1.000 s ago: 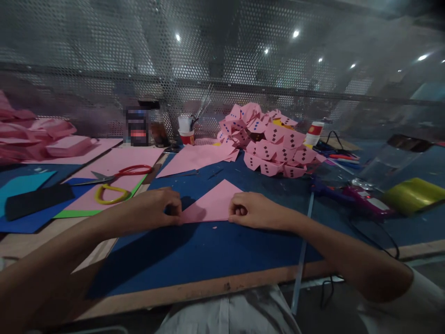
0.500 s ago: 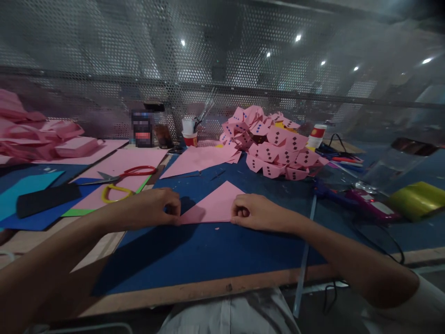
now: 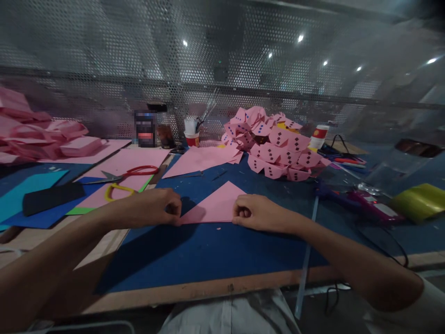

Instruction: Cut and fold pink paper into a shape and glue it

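Pink triangular paper sheet [image 3: 212,206], flat on the blue-topped, wooden-edged desk [image 3: 215,260], apex toward a grey perforated panel [image 3: 104,51]. Left hand [image 3: 160,207] and right hand [image 3: 255,211] touch its opposite ends, fingers curled inward; whether pinching or merely pressing cannot be told.

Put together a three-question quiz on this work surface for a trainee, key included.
1. True or false: the right hand is well away from the pink paper triangle.
2. Multiple choice: what colour is the surface directly under the triangle?
A) yellow
B) blue
C) green
3. Short answer: which hand is nearer the scissors with a red handle loop?

Key:
1. False; the right hand is at the triangle's right end and covers part of it.
2. B.
3. The left hand, which is at the triangle's left corner.
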A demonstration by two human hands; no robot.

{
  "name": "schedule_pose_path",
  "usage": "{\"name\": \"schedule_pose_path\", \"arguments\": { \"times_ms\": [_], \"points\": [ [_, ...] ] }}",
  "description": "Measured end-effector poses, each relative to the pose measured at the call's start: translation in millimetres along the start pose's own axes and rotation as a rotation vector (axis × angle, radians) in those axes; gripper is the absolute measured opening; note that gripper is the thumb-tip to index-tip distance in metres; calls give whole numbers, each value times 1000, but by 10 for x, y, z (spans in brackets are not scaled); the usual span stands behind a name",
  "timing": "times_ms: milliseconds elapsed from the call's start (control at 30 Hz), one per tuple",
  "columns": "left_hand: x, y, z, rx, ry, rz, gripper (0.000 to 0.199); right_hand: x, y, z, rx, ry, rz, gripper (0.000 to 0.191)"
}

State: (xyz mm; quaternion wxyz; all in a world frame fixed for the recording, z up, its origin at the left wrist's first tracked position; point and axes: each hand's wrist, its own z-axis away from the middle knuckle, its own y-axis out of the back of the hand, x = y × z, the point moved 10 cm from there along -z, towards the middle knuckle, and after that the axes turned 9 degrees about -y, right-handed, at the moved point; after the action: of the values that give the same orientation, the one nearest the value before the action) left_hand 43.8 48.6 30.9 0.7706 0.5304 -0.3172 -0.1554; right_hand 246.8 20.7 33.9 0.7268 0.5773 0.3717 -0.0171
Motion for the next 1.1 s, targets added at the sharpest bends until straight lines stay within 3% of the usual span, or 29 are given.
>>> {"name": "schedule_pose_path", "arguments": {
  "times_ms": [400, 867, 1000, 1100],
  "points": [
    [-62, -13, 9, 7, 3, -25, 20, -1, 4, -2, 4, 18, -5, 9],
    [6, -5, -8, 50, -119, 2, 17, 5, 4, -21, 48, -1, 34, 9],
    [214, 41, -67, 173, -173, 94, 28, -6, 4, -15, 48, 11, 28, 9],
    [410, -26, -142, 253, -206, 151, 26, -12, 5, -10, 43, 16, 30, 10]
  ]
}}
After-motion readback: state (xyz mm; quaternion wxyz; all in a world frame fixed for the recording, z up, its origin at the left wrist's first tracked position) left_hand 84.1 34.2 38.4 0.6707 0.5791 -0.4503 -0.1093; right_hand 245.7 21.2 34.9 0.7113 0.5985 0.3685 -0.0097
